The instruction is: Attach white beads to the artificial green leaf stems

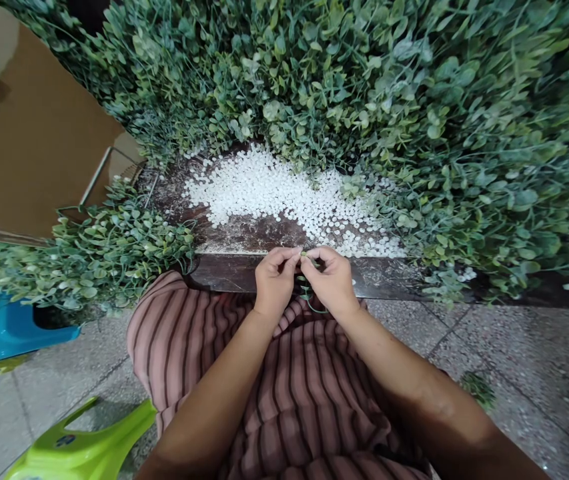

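Note:
My left hand (275, 280) and my right hand (331, 280) meet above my striped lap, at the front edge of a dark low table (244, 272). Both pinch a small green artificial sprig (306, 288); its thin stem hangs down between my wrists. The fingertips touch each other around its top, so any small part held there is hidden. Just beyond my hands lies a heap of small white beads (284, 193) on the table top.
Large piles of green artificial foliage (414, 100) surround the table at the back and right, and another pile (104, 247) lies at the left. A brown cardboard sheet (24, 147), a blue plastic item (4, 330) and a lime-green stool (79, 447) sit left.

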A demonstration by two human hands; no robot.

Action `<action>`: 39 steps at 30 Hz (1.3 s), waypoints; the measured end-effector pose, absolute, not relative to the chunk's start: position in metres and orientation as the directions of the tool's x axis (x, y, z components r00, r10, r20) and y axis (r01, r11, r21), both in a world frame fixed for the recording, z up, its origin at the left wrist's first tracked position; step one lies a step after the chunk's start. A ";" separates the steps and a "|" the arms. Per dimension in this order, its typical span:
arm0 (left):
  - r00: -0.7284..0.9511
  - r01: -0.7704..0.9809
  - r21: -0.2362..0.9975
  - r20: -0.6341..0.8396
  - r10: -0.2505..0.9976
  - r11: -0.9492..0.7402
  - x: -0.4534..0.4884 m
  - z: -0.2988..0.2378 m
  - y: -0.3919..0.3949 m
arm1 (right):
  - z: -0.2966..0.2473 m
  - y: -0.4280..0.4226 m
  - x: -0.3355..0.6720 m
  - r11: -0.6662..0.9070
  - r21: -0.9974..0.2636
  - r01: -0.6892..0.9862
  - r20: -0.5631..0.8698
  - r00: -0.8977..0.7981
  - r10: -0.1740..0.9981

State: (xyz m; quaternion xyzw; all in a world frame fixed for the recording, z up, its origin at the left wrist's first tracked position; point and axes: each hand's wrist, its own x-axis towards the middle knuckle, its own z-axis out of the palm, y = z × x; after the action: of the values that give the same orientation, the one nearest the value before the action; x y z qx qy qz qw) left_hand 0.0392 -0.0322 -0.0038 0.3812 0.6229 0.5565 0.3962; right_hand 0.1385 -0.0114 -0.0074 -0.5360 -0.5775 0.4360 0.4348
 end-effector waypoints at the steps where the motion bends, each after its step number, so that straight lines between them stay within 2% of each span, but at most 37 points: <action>1: -0.390 0.045 0.996 -0.058 0.919 0.082 0.039 -0.004 -0.032 | -0.007 -0.011 0.138 0.040 -0.970 0.239 0.031 -0.043 0.999; 4: -0.376 0.033 0.996 -0.069 0.924 0.088 0.039 -0.001 -0.031 | -0.008 -0.011 0.138 0.019 -0.972 0.234 0.011 -0.034 0.999; 13: -0.442 -0.166 0.961 -0.273 0.855 0.221 0.045 0.000 -0.030 | -0.010 -0.013 0.137 0.057 -0.973 0.226 0.053 -0.023 0.998; 20: -0.487 -0.039 0.986 -0.160 0.859 0.162 0.047 -0.001 -0.030 | -0.010 -0.013 0.134 0.108 -0.956 0.271 0.113 0.003 0.994; 28: -0.533 -0.093 0.977 -0.210 0.820 0.190 0.053 -0.001 -0.033 | -0.007 -0.014 0.131 0.164 -0.945 0.284 0.178 0.025 0.984; 33: -0.515 -0.043 0.984 -0.171 0.840 0.174 0.054 -0.003 -0.034 | -0.007 -0.013 0.131 0.165 -0.941 0.294 0.174 0.004 0.985; 39: -0.458 0.115 0.989 -0.030 0.888 0.092 0.050 -0.004 -0.034 | -0.007 -0.012 0.132 0.108 -0.962 0.250 0.114 0.008 0.993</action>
State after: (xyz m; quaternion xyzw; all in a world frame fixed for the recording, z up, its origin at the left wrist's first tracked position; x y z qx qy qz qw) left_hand 0.0502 -0.0341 -0.0039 0.3852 0.6510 0.5526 0.3499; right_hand 0.1319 -0.0116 -0.0074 -0.5357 -0.5803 0.3989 0.4661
